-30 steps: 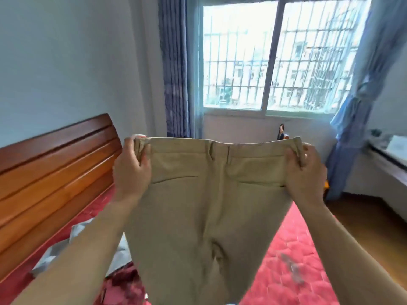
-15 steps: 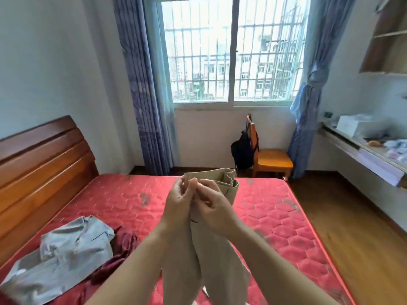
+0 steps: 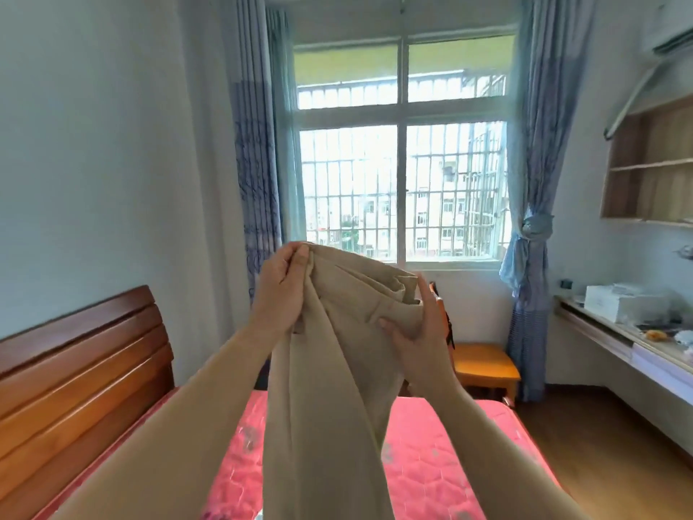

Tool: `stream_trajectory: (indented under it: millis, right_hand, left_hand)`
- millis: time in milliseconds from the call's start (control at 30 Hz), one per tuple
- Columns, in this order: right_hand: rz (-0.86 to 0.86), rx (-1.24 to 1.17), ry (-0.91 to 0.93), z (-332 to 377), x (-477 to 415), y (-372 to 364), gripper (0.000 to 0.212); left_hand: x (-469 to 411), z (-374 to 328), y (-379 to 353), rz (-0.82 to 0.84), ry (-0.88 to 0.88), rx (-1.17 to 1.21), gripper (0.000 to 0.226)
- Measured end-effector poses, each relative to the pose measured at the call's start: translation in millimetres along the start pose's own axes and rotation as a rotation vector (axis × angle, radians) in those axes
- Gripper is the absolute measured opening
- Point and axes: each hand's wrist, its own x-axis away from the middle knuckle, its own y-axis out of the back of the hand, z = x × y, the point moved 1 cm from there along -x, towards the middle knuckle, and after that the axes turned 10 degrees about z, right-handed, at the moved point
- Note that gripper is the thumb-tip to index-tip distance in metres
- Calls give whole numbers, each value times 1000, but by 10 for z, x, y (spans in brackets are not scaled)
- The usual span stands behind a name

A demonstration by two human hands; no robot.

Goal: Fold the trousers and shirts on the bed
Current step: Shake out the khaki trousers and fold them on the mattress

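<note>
Left hand (image 3: 279,290) pinches trousers (image 3: 337,369) (beige).

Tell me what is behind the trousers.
Around the trousers, held up by the left hand and right hand, show the window, the wall below it, part of a chair and the mattress. The rest of the chair and the mattress middle are covered.

The trousers (image 3: 330,388), spread wide before, now hang doubled and higher. The right hand (image 3: 420,332) has slid just below-right of the grip of the left hand (image 3: 281,290).
</note>
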Motion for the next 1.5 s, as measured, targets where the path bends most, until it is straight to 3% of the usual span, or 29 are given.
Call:
stream_trajectory:
  millis: [100, 200, 267, 367, 500, 633, 700, 800, 867, 1000, 1167, 1300, 1500]
  right_hand:
    - [-79, -108, 202, 400, -323, -24, 68]
    - [-131, -4, 276, 644, -495, -1, 63]
    - [-94, 82, 213, 666, -545, 44, 55]
    - [-21, 290, 40, 619, -587, 158, 42]
    - [-151, 382, 177, 724, -610, 356, 43]
    - [-40, 543, 90, 760, -576, 419, 41]
    - [-25, 562, 69, 851, -636, 468, 36]
    - [-164, 522, 211, 1152, -732, 545, 20]
    - [-234, 510, 218, 1164, -723, 603, 18]
    - [-123, 549, 121, 688, -525, 670, 18]
    - [-307, 538, 298, 941, -757, 890, 29]
    - [-190, 653, 90, 740, -679, 819, 20]
    - [-338, 670, 198, 890, -762, 884, 24]
  left_hand:
    - [-232, -241, 252, -96, -48, 38, 14]
    - [-110, -223, 324, 53, -20, 44, 60]
    - [22, -121, 269, 118, 9, 12, 75]
    - [53, 44, 251, 112, 83, 37, 60]
    - [-42, 176, 259, 195, 4, 167, 54]
    - [-80, 352, 113, 179, -14, 160, 48]
    - [-194, 351, 36, 135, 7, 189, 50]
    - [-429, 137, -44, 33, -27, 260, 48]
    - [-365, 12, -174, -26, -100, 140, 36]
    - [146, 141, -440, 22, -62, -94, 53]
    - [-232, -64, -320, -27, -254, -38, 53]
    - [-189, 25, -421, 6, -127, -324, 49]
    - [-420, -22, -358, -37, -259, -328, 51]
